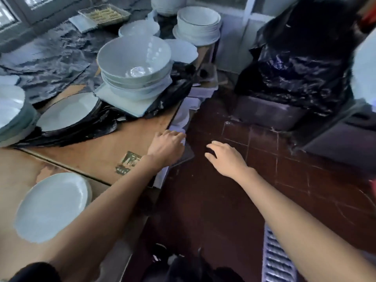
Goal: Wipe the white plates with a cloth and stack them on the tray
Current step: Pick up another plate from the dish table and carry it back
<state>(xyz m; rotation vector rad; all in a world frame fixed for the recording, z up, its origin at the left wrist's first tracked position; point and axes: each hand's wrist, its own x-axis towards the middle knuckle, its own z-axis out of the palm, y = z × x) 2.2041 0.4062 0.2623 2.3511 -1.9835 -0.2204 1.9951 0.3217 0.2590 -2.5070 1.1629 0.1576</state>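
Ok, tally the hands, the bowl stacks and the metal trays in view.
Hands: 2, the left hand and the right hand
Bowl stacks: 2, the large bowl stack and the smaller bowl stack
Metal trays: 1, the metal tray
Total: 5
The white pile at the top edge is cut off, so not counted.

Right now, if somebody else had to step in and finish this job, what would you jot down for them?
Left hand: at the table's edge, fingers curled over something white and dark there; what it is I cannot tell.
Right hand: open, holding nothing, over the red floor.
Plates: one white plate near you on the table, another farther back, a stack of bowls behind it.
No cloth shows clearly. How many plates are wiped cannot be told; wiping and stacking remain.
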